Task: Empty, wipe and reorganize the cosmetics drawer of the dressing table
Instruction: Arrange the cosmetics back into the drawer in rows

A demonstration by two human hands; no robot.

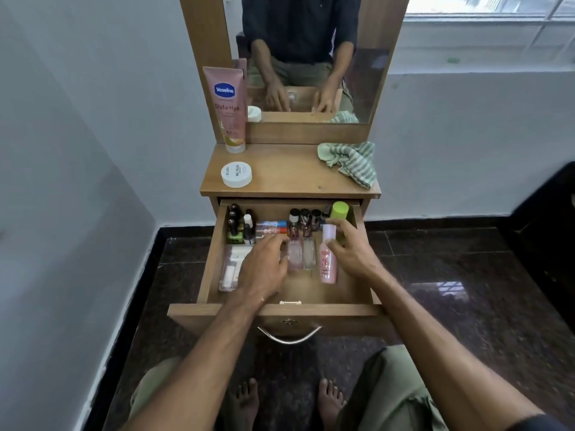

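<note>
Left hand [264, 269]: fingers [273, 242] extended and loose, reaching over the drawer's middle toward two clear glass perfume bottles [300, 253] lying side by side; whether the tips touch the nearer bottle cannot be told, and nothing is gripped. Right hand [351, 251]: fingers [337, 227] curled near the white cap of a pink spray bottle [329, 262] lying lengthwise toward the drawer's right side; a firm grip is not evident, and the hand may only be touching it. Behind this hand, at the back right corner, stands a green-capped bottle [339, 210].

The drawer [280, 310] is pulled fully out and is full. Along its back edge: a row of dark-capped small bottles [306, 216], a red-and-blue tube [270, 227], and nail-polish bottles [238, 223] in the back left corner. A clear plastic case [231, 269] lies along the left wall.

On the surface [286, 172] above: a pink lotion tube [225, 108] standing at the back left corner, a white round jar [236, 174] near the front left edge, and a green striped cloth [351, 163] at the right edge.

Judged step: emptying, barely begun, or else final arranging; the frame cannot settle which. If emptying, the next move calls for closing on a bottle and lifting it to the surface without knocking the upright row behind.
</note>
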